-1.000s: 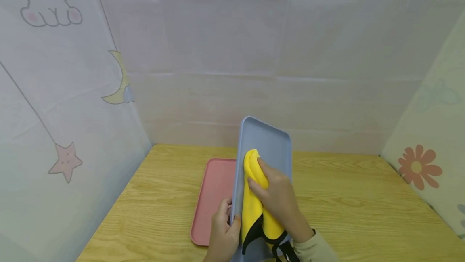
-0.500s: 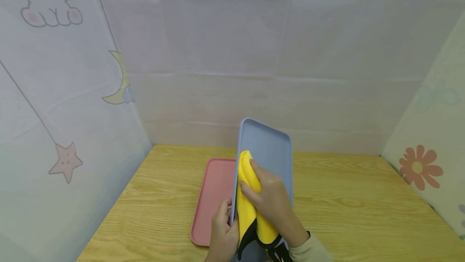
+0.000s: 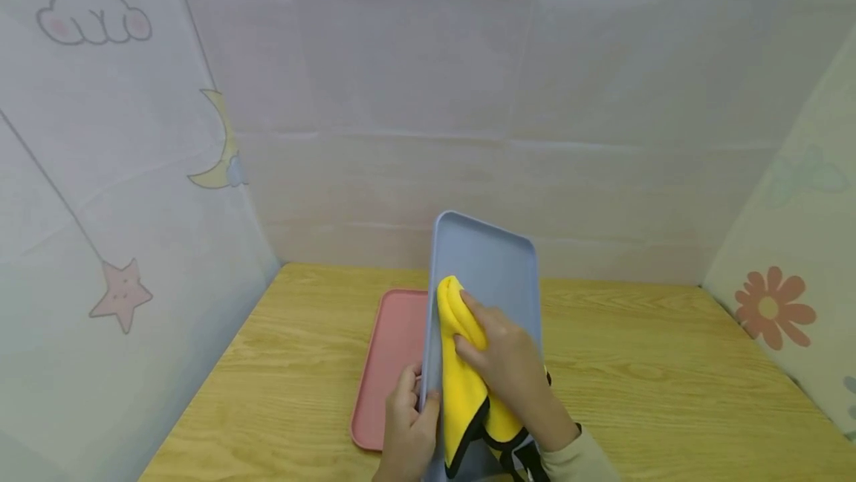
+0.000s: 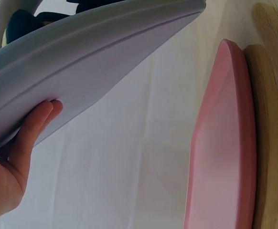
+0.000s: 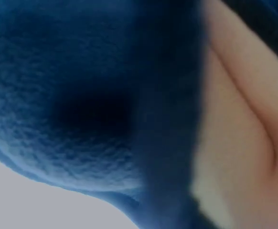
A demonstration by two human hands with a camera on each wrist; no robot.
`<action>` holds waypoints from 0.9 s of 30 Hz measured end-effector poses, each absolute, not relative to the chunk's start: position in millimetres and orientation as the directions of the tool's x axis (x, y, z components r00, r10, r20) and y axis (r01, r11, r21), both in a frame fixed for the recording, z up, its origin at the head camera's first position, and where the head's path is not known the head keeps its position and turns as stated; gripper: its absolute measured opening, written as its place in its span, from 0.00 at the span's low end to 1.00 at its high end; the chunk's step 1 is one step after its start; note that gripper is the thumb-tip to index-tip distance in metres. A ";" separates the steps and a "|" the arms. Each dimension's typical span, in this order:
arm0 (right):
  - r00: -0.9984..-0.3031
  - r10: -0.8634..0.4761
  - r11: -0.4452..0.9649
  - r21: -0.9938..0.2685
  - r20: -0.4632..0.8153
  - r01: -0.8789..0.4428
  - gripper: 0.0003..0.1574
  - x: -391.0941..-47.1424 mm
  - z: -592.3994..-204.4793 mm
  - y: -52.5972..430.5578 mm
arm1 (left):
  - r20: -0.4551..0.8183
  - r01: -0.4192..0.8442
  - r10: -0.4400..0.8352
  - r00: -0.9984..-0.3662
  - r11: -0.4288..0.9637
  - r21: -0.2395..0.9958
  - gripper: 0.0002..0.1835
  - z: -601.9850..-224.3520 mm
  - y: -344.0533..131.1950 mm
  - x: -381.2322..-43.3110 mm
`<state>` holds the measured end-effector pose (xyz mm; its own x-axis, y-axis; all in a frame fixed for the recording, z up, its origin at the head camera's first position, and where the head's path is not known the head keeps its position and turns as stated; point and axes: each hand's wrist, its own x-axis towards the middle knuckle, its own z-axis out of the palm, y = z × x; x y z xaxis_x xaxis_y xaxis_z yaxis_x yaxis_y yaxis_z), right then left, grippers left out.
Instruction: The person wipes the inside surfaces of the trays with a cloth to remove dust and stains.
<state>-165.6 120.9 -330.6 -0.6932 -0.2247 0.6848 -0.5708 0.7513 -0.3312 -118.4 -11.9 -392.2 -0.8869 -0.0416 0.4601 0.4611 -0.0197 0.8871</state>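
A light blue rectangular tray (image 3: 488, 259) is held up, tilted, over the table. My left hand (image 3: 409, 422) grips its left edge, thumb on the inner side. In the left wrist view, fingers (image 4: 31, 129) press along the tray's underside (image 4: 89, 86). My right hand (image 3: 511, 363) holds a folded yellow cloth (image 3: 461, 385) with black edging against the tray's inner face, near the left rim. Up close in the right wrist view, fluffy dark blue fabric (image 5: 48, 138) fills much of the frame beside bare skin. The tray's lower end is partly hidden by cloth and arm.
A pink tray (image 3: 394, 341) lies flat on the wooden table (image 3: 287, 363), left of and partly behind the blue one. Pale printed sheets (image 3: 414, 96) form walls at the back and sides.
The right hand and cloth shifted left across the tray, then slightly back right. The blue tray's upper end has moved a little left and up. Both grips stay as they were.
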 end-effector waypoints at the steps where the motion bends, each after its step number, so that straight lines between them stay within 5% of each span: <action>1: -0.697 -0.226 0.761 -0.323 0.680 -0.562 0.32 -166.2 -331.1 122.2 | 0.465 0.466 -0.044 -0.884 -0.024 0.884 0.17 -391.8 -11.9 -118.4; 14: -0.786 -0.187 0.859 -0.291 0.589 -0.422 0.30 -176.4 -343.0 145.5 | 0.360 0.365 -0.073 -0.930 -0.063 0.929 0.18 -384.2 -13.4 -115.7; 27: -0.861 -0.126 0.904 -0.301 0.493 -0.304 0.30 -192.3 -356.9 170.5 | 0.485 0.490 -0.140 -0.863 -0.004 0.872 0.18 -383.9 -15.2 -113.8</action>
